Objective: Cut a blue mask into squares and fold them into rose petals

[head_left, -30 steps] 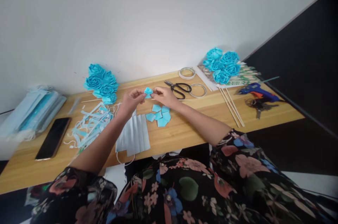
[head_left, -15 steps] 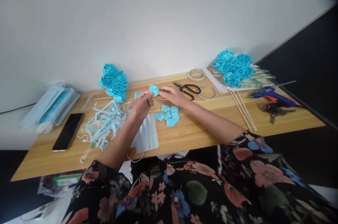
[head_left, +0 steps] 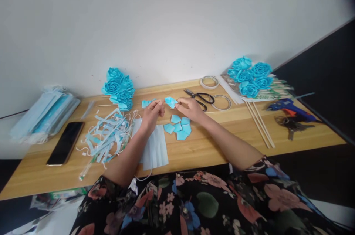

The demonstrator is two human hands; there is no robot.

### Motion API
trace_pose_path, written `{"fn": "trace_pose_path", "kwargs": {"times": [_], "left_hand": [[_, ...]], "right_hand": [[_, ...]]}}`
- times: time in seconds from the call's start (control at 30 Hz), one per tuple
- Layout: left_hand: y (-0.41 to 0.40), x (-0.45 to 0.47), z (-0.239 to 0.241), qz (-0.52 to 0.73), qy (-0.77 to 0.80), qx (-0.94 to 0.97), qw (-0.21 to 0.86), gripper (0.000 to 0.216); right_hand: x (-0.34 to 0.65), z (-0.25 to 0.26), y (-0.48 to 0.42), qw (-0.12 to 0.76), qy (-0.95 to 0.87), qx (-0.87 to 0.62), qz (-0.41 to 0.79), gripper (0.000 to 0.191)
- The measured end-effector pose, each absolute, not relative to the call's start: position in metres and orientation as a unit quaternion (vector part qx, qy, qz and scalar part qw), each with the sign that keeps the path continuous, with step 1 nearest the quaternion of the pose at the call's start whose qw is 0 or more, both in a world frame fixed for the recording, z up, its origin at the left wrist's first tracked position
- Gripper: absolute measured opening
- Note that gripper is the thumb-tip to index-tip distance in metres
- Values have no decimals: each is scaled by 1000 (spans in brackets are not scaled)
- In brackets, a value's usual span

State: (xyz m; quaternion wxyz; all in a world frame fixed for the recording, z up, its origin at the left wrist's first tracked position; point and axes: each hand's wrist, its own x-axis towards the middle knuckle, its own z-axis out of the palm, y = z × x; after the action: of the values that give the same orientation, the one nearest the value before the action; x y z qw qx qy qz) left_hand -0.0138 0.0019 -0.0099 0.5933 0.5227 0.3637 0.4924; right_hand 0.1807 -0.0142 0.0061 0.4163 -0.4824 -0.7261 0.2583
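Above the wooden table [head_left: 194, 150], my right hand [head_left: 190, 109] pinches a small blue folded piece [head_left: 170, 102] by its right side. My left hand [head_left: 152, 113] is close on its left, fingers curled together near the piece's left edge, holding it or just touching it; I cannot tell which. Right below lie several cut blue squares [head_left: 179, 128]. A flat pale face mask [head_left: 154, 146] rests under my left wrist. Another blue scrap [head_left: 146, 102] lies behind my left hand.
Blue rosettes [head_left: 118, 87] sit at the back left, more rosettes [head_left: 247, 74] on sticks at back right. Black scissors [head_left: 201, 98], tape rolls [head_left: 209, 81], wooden skewers [head_left: 259, 124], a blue glue gun [head_left: 291, 107], keys, mask trimmings [head_left: 107, 135], a phone [head_left: 65, 142] and stacked masks [head_left: 44, 115] are spread about.
The view shifted a little. Both hands stay at the small blue piece and have turned it; it now reads flatter between the fingertips.
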Motion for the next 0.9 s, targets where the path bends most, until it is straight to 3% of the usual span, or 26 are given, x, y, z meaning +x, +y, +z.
{"fn": "trace_pose_path", "kwargs": {"times": [0.23,0.47,0.9], "left_hand": [[-2,-12,-7,474,372,556,573,30],[0,-14,-9,498,384,540,559,28],[-3,-11,-8,490,384,543,563,36]], "right_hand": [[181,2,-18,399,-745,-475,245,23],[180,6,-22,423,-713,-458,321,23],[178,-1,-21,462,-680,-497,277,17]]}}
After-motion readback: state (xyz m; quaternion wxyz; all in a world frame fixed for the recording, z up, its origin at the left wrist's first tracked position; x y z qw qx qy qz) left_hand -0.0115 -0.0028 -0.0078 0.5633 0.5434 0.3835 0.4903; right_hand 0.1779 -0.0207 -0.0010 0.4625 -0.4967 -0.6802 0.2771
